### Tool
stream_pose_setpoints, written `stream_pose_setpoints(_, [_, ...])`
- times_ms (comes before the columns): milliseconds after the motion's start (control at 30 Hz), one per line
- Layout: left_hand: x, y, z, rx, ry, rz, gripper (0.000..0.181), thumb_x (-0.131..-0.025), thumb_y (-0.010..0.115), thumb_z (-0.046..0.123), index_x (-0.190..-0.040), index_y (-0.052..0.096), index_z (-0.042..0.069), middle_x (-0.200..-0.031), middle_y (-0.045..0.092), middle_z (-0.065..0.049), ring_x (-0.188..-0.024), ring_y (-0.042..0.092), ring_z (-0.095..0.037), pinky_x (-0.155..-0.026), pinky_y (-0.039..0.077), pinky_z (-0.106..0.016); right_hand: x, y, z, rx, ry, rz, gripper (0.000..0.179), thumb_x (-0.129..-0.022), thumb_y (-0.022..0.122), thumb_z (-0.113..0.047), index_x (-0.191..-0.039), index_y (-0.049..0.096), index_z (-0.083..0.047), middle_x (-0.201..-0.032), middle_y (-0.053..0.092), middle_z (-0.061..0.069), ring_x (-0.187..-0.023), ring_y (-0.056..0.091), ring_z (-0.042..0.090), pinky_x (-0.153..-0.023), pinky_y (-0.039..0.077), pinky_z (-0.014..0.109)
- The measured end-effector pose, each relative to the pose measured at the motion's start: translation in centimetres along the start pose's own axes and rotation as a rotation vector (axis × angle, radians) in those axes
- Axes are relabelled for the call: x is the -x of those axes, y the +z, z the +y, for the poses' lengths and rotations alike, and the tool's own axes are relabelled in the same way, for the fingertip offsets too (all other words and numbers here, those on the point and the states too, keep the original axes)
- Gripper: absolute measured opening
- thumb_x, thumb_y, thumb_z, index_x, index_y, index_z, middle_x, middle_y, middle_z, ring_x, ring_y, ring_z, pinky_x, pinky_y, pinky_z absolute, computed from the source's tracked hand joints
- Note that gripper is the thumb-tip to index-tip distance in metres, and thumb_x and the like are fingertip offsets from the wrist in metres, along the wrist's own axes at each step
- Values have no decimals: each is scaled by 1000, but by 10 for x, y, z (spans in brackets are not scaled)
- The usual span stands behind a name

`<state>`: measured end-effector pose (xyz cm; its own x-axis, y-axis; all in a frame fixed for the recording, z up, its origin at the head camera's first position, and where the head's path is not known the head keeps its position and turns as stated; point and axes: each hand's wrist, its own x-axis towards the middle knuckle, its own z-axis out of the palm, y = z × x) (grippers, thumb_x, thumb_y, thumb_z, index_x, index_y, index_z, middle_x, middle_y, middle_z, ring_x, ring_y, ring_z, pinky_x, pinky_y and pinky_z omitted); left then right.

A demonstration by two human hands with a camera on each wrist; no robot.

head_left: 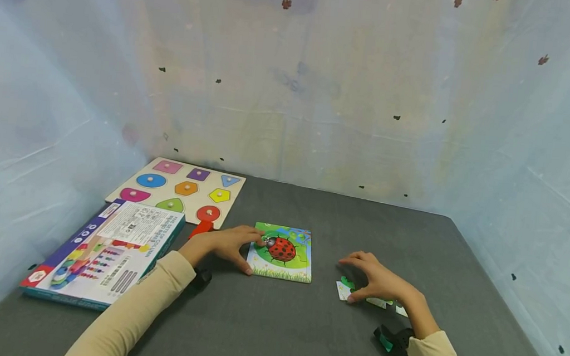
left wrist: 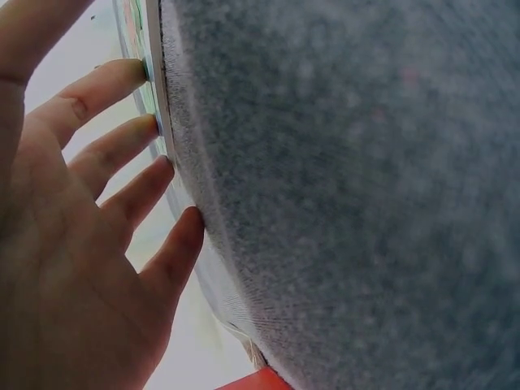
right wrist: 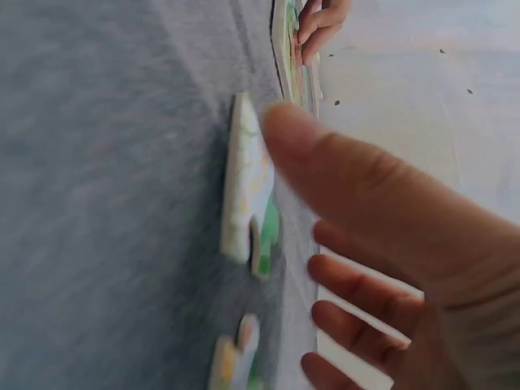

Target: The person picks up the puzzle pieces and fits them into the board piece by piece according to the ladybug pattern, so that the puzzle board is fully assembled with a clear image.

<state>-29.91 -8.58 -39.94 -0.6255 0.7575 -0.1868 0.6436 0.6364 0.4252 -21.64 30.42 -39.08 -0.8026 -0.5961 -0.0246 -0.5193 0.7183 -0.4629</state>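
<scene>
Hovering right by small white-and-green jigsaw pieces, toward the dark grey worktop's right edge: right hand, fingers apart, loosely curved, gripping nothing. White-and-purple printed cardboard box lies along left edge. Left hand, fingers extended, touches left side of thin green rectangular ladybug picture board, mid-worktop. Cream board with coloured knobbed shapes: far-left corner, just behind box.
</scene>
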Motion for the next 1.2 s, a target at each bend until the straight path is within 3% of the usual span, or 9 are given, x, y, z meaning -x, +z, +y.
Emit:
stream_pose_setpoints(200, [-1,0,0,4,7,1,71,-75,74,47,-134,49,15,-151,27,-7,-138,20,-29,-109,22,-50,9,6,5,11,-21,-1,61,-75,77,-39,-125,56,-11,-120,49,6,-112,40,27,-89,37,52])
stream_pose_setpoints(633, [1,-2,1,7,14,2,70,-76,74,45,-134,50,15,-151,27,-7,-138,20,-30,-108,21,-52,-2,12,5,44,-113,80,44,-80,72,-39,-116,63,-14,-105,57,-4,-94,53,14,-79,45,37])
stream_pose_setpoints(933, [0,-1,0,6,25,6,69,-76,74,45,-133,49,15,-151,27,-8,-139,20,-29,-108,21,-52,-39,21,-25,67,-207,131,45,-81,71,-37,-116,63,-11,-107,59,-4,-94,57,15,-79,48,37])
stream_pose_setpoints(1200, [-1,1,-1,1,19,8,68,-76,74,46,-132,50,15,-151,27,-7,-139,20,-29,-108,21,-53,-81,31,-56,8,-279,105,44,-82,71,-31,-118,61,-6,-106,59,2,-90,57,17,-76,49,36])
